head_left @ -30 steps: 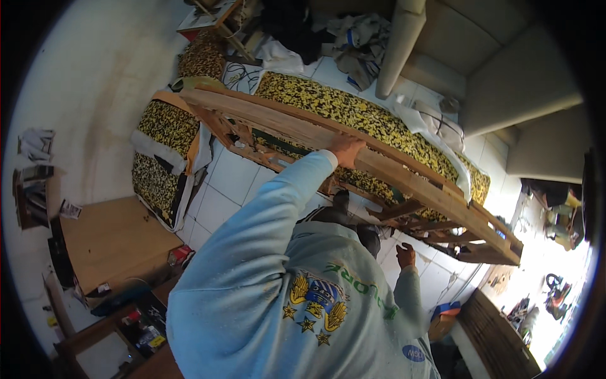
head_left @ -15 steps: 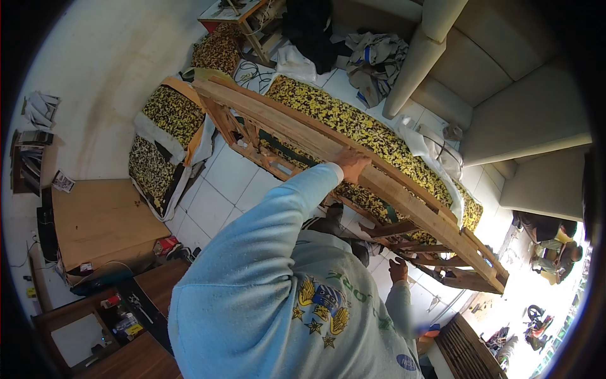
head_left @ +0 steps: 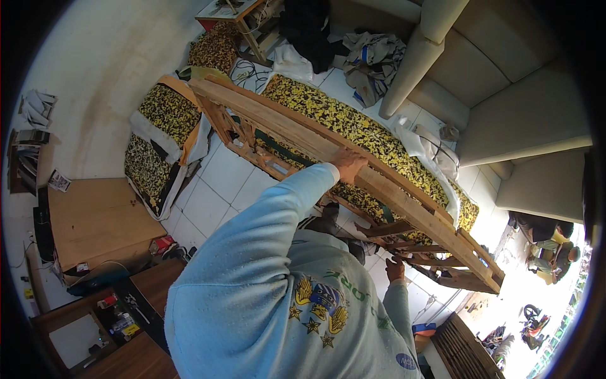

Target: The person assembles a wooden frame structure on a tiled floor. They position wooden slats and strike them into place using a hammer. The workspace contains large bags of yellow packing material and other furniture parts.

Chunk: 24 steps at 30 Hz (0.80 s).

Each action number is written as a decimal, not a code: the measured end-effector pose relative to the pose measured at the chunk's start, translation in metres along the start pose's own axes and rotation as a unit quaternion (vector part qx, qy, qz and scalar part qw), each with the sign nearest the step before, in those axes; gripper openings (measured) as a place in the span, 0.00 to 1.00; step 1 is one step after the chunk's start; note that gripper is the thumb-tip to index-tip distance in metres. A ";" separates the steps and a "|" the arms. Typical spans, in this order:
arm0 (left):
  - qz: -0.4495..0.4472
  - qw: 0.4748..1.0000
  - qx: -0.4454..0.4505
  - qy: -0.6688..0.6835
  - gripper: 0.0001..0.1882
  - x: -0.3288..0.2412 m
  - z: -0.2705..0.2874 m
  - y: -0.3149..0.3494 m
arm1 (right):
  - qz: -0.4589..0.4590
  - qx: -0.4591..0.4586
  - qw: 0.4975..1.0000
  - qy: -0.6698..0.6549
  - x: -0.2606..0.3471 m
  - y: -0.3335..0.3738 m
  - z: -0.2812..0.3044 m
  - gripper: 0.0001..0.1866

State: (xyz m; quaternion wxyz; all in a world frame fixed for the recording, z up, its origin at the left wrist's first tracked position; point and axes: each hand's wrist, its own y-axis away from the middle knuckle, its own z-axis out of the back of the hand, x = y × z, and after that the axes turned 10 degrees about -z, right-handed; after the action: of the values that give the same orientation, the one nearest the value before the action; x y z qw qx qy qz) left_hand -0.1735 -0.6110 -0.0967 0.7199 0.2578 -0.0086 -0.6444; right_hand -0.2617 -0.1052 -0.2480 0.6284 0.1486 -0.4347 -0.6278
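The left hand (head_left: 349,165) lies over the top rail of a wooden frame (head_left: 404,202), palm down, with its fingers closed around the wood near the middle of its length. The right hand (head_left: 396,270) is lower, just beside the slats at the frame's right-hand part; its fingers seem bent, but it is too small and dim to tell whether they grip or touch anything.

The frame stands slantwise in front of the person, from upper left to lower right, above a white tiled floor (head_left: 230,177). Just beyond it lies a long cushion (head_left: 315,104) in yellow-and-black patterned cloth, and a second patterned piece (head_left: 167,114) sits by its left end. Grey crumpled clothes (head_left: 372,63) lie farther back, near beige upholstered furniture (head_left: 530,120). At the left, a brown cardboard sheet (head_left: 101,218) is near a dark wooden desk (head_left: 142,360).
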 end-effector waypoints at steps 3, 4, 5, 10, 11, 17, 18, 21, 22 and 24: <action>-0.002 1.000 -0.003 -0.005 0.47 -0.001 0.003 0.002 | -0.017 0.010 1.000 -0.001 0.000 0.003 0.003 0.27; -0.001 1.000 0.003 -0.006 0.47 -0.002 0.005 0.003 | -0.035 0.006 0.999 0.001 -0.001 0.004 0.003 0.28; 0.001 1.000 0.006 -0.012 0.47 -0.003 0.006 0.003 | -0.014 0.009 1.000 -0.003 0.000 0.004 0.003 0.27; 0.000 1.000 -0.015 -0.014 0.45 -0.004 0.006 0.005 | -0.041 0.009 0.999 -0.008 0.003 0.008 -0.002 0.27; 0.001 1.000 -0.017 -0.014 0.45 -0.003 0.004 0.005 | -0.021 0.017 1.000 -0.014 0.004 0.007 -0.003 0.27; -0.017 0.999 -0.030 -0.019 0.43 0.004 -0.008 -0.001 | -0.026 0.018 0.999 -0.019 -0.004 -0.003 -0.014 0.27; -0.018 0.999 -0.028 -0.006 0.43 0.005 -0.009 -0.002 | -0.009 0.010 1.000 -0.014 -0.005 -0.006 -0.015 0.27; -0.016 1.000 -0.016 0.004 0.45 0.005 -0.009 -0.003 | 0.002 0.012 1.000 -0.017 -0.007 -0.008 -0.015 0.27; -0.016 1.000 -0.013 0.000 0.46 0.005 -0.009 -0.004 | -0.035 0.007 0.999 -0.008 -0.005 -0.008 -0.013 0.27; -0.009 1.000 0.003 -0.012 0.48 0.004 -0.006 -0.003 | -0.025 0.022 0.999 -0.024 0.001 -0.004 -0.008 0.27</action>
State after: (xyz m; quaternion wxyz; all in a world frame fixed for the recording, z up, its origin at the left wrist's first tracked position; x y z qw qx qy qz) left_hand -0.1740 -0.6128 -0.1043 0.7132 0.2524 -0.0172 -0.6537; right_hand -0.2583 -0.1102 -0.2551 0.5989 0.1580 -0.4592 -0.6368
